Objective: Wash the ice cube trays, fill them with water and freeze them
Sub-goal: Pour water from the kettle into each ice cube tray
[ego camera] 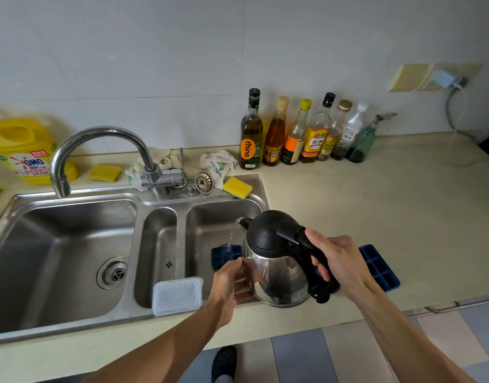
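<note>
**A:** Where is the tray?

**B:** A dark blue ice cube tray (224, 254) with square cells lies at the near side of the right basin of the double stainless steel sink (160, 201). Only its left end shows. The rest is hidden behind a round stainless steel kettle (276, 275) with a black lid and handle. I cannot tell whether the tray rests on the basin floor or across the rim.

**A:** And the kettle?

**B:** It tilts with its spout down and to the left. A thin stream of water (232, 234) falls from the spout onto the tray's visible cells.

**A:** Who holds it?

**B:** The right hand (340, 261) is clamped round the black handle. The left hand (229, 286) lies against the shiny steel wall, with its fingers spread, pressing and wrapped round nothing.

**A:** Is there another tray?

**B:** Yes, a second dark blue tray (380, 268) lies flat on the pale table (376, 203), right of the sink and partly behind the right wrist. It shows two rows of rectangular cells, but I cannot tell whether they hold water.

**A:** What else is near?

**B:** A shallow translucent white plastic piece (177, 295), lid or box I cannot tell, rests on the sink's front rim at the small middle basin. A yellow sponge (237, 187) sits at the sink's back right corner, beside a crumpled white cloth (217, 161). A curved chrome tap (99, 134) points over the left basin. A row of bottles (293, 134) stands along the tiled wall, and a yellow detergent jug (22, 150) is at far left.
</note>
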`<state>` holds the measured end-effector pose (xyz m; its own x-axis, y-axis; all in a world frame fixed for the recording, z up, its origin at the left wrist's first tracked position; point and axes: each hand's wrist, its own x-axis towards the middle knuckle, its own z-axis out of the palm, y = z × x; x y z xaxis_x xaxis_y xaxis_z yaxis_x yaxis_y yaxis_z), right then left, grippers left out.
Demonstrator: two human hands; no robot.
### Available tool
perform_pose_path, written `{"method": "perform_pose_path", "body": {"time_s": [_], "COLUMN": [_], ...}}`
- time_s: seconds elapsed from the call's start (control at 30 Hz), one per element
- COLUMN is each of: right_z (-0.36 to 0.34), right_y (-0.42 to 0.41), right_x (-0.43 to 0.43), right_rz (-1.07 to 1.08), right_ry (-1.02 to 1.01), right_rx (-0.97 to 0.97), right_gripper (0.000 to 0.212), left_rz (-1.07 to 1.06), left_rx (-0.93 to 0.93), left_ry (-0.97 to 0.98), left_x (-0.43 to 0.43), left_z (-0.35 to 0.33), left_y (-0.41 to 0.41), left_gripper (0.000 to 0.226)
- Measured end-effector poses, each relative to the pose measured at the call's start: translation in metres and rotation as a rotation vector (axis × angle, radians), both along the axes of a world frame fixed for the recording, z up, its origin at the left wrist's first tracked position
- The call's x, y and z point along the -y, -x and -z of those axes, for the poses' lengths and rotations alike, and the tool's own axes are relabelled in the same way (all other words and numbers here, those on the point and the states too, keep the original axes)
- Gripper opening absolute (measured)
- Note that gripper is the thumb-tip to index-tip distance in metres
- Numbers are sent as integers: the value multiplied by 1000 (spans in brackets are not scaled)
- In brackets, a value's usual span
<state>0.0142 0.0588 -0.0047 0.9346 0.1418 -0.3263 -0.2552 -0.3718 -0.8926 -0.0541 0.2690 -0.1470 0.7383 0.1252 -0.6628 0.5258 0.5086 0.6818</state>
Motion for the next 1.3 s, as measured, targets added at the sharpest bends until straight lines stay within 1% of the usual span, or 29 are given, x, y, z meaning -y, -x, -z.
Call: {"method": "perform_pose_path", "body": {"time_s": [0.8,1.3], "right_z": [2,0], "right_y": [4,-1], "right_x": [9,0], "right_rz": [23,39], "right_ry": [23,29], "right_rx": [7,2], "right_gripper": [60,60], "left_rz": [19,11], "left_rx": [-9,-15], "left_ry": [-36,-55], "left_x": [5,-2], "left_z": [-5,-4], "left_y": [1,-5], "left_gripper": [33,31]}}
